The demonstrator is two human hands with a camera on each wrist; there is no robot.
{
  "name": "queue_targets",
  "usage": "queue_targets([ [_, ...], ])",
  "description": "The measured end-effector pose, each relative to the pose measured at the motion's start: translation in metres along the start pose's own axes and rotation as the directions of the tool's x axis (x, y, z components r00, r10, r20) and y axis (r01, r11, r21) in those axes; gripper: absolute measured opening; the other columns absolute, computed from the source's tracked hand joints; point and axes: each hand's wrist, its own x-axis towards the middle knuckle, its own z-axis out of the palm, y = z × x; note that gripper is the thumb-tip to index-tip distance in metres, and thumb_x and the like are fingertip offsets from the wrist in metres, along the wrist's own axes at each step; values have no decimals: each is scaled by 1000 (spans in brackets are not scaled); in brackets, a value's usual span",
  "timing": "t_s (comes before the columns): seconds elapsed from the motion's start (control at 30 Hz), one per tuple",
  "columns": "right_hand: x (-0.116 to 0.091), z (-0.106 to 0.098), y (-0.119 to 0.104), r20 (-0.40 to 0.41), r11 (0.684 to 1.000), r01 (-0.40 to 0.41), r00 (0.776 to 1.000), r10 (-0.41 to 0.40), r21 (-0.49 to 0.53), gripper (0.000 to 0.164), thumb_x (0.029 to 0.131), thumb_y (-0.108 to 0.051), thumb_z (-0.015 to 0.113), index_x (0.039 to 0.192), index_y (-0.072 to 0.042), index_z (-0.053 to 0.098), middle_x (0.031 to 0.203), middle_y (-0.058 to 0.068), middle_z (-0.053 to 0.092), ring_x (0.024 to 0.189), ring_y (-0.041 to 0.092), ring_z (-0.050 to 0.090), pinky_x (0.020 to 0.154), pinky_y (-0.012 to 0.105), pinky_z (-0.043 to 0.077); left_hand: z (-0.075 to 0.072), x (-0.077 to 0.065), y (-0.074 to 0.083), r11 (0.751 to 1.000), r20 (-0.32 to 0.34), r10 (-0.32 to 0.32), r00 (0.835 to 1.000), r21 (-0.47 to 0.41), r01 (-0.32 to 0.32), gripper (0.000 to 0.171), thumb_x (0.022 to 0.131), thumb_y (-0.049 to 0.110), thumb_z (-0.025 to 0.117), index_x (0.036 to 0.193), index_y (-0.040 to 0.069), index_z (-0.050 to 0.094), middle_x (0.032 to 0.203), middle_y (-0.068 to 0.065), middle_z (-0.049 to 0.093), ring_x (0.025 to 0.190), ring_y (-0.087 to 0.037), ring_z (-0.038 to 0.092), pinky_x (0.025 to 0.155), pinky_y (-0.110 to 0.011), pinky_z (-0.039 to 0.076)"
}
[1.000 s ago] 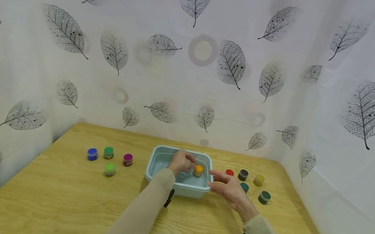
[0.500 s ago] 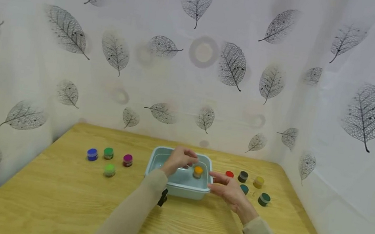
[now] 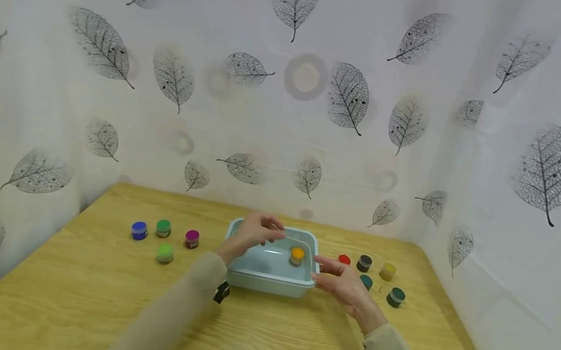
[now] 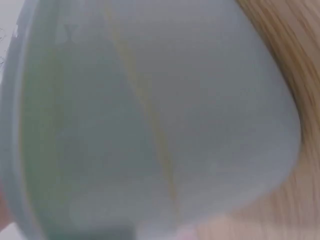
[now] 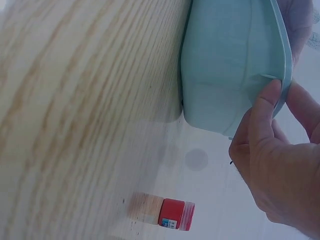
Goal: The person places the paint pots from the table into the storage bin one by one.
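Note:
A pale blue plastic basin (image 3: 265, 285) stands on the wooden table, with an orange-lidded paint jar (image 3: 296, 256) upright inside, toward its right end. My right hand (image 3: 347, 289) pinches the basin's right rim between thumb and fingers; the right wrist view shows this grip on the basin (image 5: 225, 65) closely. Over the basin's left part hovers my left hand (image 3: 253, 235), fingers loosely bent, with nothing visible in them. The left wrist view is blurred and filled by the basin's outer wall (image 4: 210, 115).
Left of the basin sit paint jars: blue (image 3: 139, 230), green (image 3: 163, 228), light green (image 3: 165, 253) and purple (image 3: 192, 239). On the right stand red (image 3: 344, 259), black (image 3: 364, 263), yellow (image 3: 388, 271), teal (image 3: 365, 281) and dark green (image 3: 395, 297) ones. A leaf-patterned curtain (image 3: 287, 128) hangs behind.
My left hand has moved up and leftward, away from the orange-lidded paint jar, which stays in the basin. My right hand keeps its place at the rim.

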Motion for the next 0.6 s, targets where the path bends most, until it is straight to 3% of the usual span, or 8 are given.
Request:
queue_targets([
  [0.27, 5, -1, -1, 19, 1000, -13, 1000, 13, -13, 61, 87, -8, 73, 142, -1, 49, 135, 25, 47, 100, 17, 64, 90, 31, 58, -28, -10, -1, 998, -111, -25, 993, 59, 32, 14, 86, 20, 75, 95, 10, 72, 81, -3, 69, 70, -20, 60, 54, -23, 44],
  [0.47, 4, 0, 0, 6, 1000, -22, 1000, 22, -1, 58, 87, -6, 73, 141, 0, 50, 134, 24, 46, 97, 16, 63, 91, 31, 58, -52, -22, -1, 997, -94, -34, 995, 60, 39, 17, 88, 22, 73, 99, 9, 71, 84, -4, 68, 72, -18, 56, 59, -25, 46],
  [0.6, 2, -1, 0, 2, 1000, -10, 1000, 10, -14, 58, 88, -6, 72, 141, 0, 50, 130, 21, 47, 97, 15, 61, 90, 31, 58, -68, -26, -10, 996, -77, -67, 995, 48, 71, 22, 90, 25, 72, 105, 10, 70, 92, -5, 67, 79, -19, 56, 67, -28, 50],
])
